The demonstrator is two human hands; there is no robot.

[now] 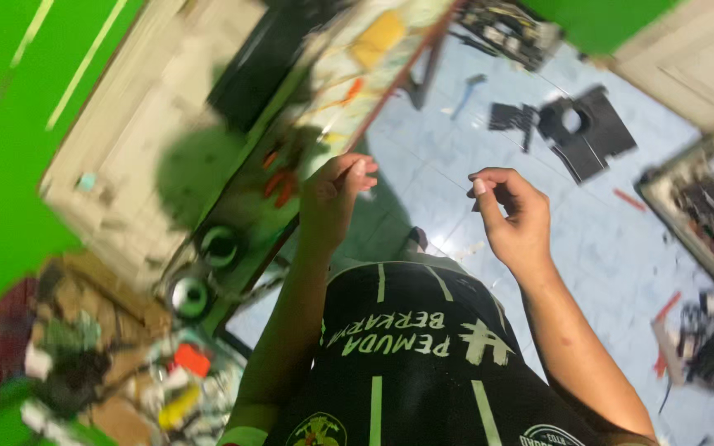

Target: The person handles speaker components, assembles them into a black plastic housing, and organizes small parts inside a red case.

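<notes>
**Both hands raised, fingertips pinched over the floor**

The left hand (pixel 336 194) and the right hand (pixel 512 216) are held up in front of the body at the same height, apart from each other, each with thumb and forefinger pressed narrowly together. A small dark piece (pixel 479 201) seems to be pinched in the right fingers; a faint thin line, perhaps a wire or thread, may be stretched between the two hands, which would explain the matched pinch, but the blur leaves this uncertain. What the left hand grips cannot be made out.

Below the hands a black shirt (pixel 411 363) with pale lettering is seen, and past it a pale blue tiled floor (pixel 456 149). To the left a long cluttered tabletop (pixel 249 194) is stood against the wall, with orange-handled pliers (pixel 281 183) and round metal parts (pixel 190 296) laid on it, near the left elbow. Flat black plastic parts (pixel 576 128) with a round hole are strewn on the floor ahead, a blue tool (pixel 466 92) lies beyond them, and an opened electronic chassis (pixel 708 211) is set at the right, well apart from the hands.
</notes>
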